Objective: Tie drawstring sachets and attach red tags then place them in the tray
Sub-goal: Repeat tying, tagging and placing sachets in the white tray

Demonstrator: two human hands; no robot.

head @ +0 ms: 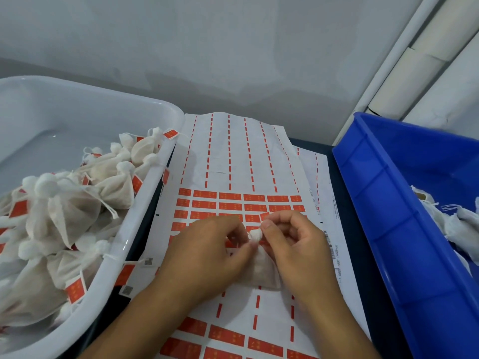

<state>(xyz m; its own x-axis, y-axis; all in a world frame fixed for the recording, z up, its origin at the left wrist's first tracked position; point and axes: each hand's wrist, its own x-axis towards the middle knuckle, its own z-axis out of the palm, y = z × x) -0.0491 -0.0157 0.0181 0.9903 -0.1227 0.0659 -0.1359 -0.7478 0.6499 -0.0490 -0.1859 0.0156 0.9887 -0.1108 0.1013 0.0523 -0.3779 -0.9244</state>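
Both hands pinch the sachet [259,265] neck — left hand [207,252], right hand [298,244] — probably knotting; keep cord taut, cinch close above the sticker sheet [233,161]

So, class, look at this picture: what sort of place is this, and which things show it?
Probably a small packing workstation. A white tray holds finished tagged sachets, a blue bin holds untagged ones, and sheets of red tags lie under the hands.
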